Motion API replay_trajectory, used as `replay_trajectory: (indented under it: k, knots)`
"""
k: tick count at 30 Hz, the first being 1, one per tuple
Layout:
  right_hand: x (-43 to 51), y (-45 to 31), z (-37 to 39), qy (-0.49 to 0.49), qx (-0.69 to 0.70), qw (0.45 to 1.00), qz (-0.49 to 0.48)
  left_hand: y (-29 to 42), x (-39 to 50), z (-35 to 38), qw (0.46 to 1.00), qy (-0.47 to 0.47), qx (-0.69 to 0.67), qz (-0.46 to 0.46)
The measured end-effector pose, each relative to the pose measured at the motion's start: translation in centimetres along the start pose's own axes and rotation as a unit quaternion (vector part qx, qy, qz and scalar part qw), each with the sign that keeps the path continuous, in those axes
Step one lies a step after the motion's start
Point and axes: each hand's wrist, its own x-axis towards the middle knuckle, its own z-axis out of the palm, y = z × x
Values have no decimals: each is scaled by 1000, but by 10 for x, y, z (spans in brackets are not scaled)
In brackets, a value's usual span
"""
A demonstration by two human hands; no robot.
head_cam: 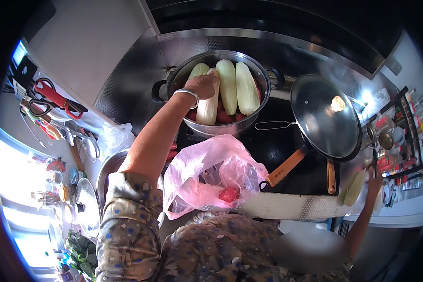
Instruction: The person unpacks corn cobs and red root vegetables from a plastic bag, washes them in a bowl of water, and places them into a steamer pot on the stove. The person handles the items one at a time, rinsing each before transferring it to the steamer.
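Note:
A steel pot [225, 128] with two black handles holds several pale green ears of corn in their husks [227, 84], above reddish sweet potatoes [225, 118]. My left hand [201, 86], with a bangle at the wrist, reaches into the pot and grips the upper part of one ear of corn [207, 109]. Far to the right, my right hand [374, 176] is small and blurred beside another pale green ear [355, 188]; whether it holds anything cannot be told. A pink plastic bag [190, 169] lies open before the pot, a red-skinned root [229, 194] inside.
Right of the pot, a pan with a wooden handle [287, 167] lies under a glass lid [324, 123] on the black cooktop [271, 151]. Jars and a rack [405, 130] stand at right. At left are red-handled scissors [53, 93], another lid [87, 208] and leafy greens [81, 252].

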Motion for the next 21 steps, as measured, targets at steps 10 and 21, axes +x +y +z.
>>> replay_trajectory:
  k: [10, 21]
  knots:
    - [49, -557, -26, -218, 144, 834, -486, 16, -2, 26, 997, 65, 36, -31]
    - [95, -652, 109, -339, 66, 814, -468, 11, -12, 28, 994, 98, 36, -12]
